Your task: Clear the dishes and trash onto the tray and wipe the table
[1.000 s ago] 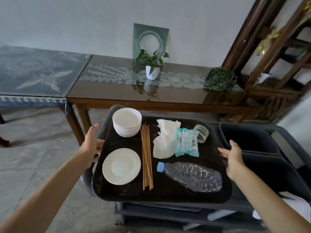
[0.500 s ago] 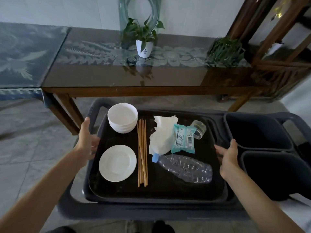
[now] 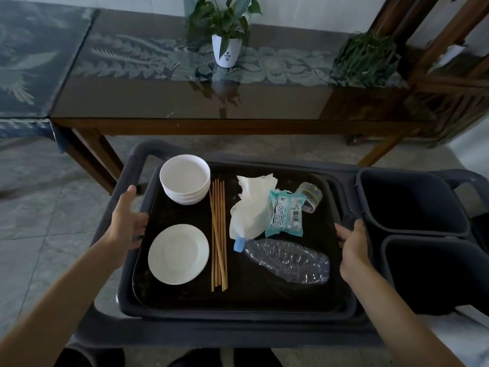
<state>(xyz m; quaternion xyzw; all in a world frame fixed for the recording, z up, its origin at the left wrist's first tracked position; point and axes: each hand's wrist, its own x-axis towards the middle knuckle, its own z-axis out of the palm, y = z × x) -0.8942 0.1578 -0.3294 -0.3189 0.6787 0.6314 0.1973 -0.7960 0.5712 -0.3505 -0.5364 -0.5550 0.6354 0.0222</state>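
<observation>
The black tray [image 3: 264, 295] rests inside the top of a grey cart [image 3: 185, 332]. My left hand [image 3: 127, 221] grips the tray's left edge and my right hand [image 3: 353, 242] grips its right edge. On the tray lie stacked white bowls [image 3: 185, 178], a white plate [image 3: 178, 254], wooden chopsticks [image 3: 218, 234], a crumpled white napkin [image 3: 251, 207], a teal snack wrapper [image 3: 287, 214], a small clear cup [image 3: 309, 196] on its side and a crushed clear bottle [image 3: 288, 260] with a blue cap.
Beyond the cart stands a glass-topped wooden table [image 3: 185, 102] with a potted plant in a white pot [image 3: 226, 51] and a green plant [image 3: 366, 59]. Two dark bins [image 3: 412, 202] sit in the cart's right side. A wooden shelf [image 3: 449, 62] stands far right.
The tray has come down from above the cart into the cart's top, still gripped at both edges. My view has tilted further down.
</observation>
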